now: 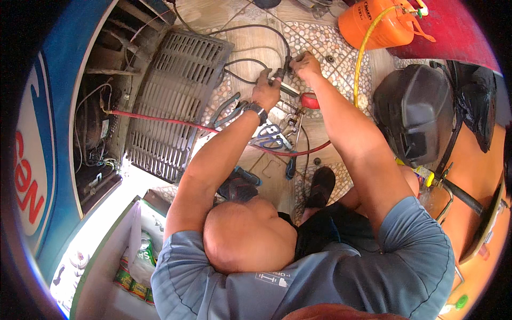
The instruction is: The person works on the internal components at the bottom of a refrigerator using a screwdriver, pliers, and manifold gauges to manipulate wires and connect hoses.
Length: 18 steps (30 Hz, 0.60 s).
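Note:
My left hand (265, 92), wearing a dark wristband, is closed around a black cord end (279, 74) above the tiled floor. Just right of it, my right hand (306, 67) is closed with its fingertips on the black cord (288, 51), close to the same end. Fingers partly cover the join, so I cannot tell whether two cord ends are connected. Beneath my hands lie a silver metal tool (290, 90), a round red gauge (309, 100) and blue-handled scissors (271, 140). Black-handled pliers (226, 108) rest beside my left forearm.
A slatted metal grille (173, 104) leans by the open blue appliance (50, 138) at left. A red hose (176, 122) crosses under my forearms. An orange gas cylinder (368, 26) with a yellow hose (360, 61) stands at far right, near a black case (413, 114).

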{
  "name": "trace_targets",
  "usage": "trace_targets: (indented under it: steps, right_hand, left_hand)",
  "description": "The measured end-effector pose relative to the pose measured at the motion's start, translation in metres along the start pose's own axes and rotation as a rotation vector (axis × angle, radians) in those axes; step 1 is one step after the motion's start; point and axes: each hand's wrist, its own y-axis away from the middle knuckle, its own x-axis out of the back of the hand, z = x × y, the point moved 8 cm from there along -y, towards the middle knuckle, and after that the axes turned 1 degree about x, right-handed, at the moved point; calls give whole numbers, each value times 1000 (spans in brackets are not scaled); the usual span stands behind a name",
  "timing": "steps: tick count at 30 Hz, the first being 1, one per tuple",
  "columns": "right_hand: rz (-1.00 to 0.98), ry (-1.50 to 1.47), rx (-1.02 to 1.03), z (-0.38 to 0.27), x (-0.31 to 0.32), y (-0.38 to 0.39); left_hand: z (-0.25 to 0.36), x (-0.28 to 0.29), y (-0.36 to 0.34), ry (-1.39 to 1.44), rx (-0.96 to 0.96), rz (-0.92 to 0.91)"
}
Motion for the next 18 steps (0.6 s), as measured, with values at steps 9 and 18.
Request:
trace_targets:
  steps: [9,18]
  right_hand:
    - [34,50,-70,-24,2,14]
    - [-152,-617,-45,-30,-10,60]
  left_hand:
    - [-16,-15,17,659,233,-192]
    - [-21,-3,31,851,353,-91]
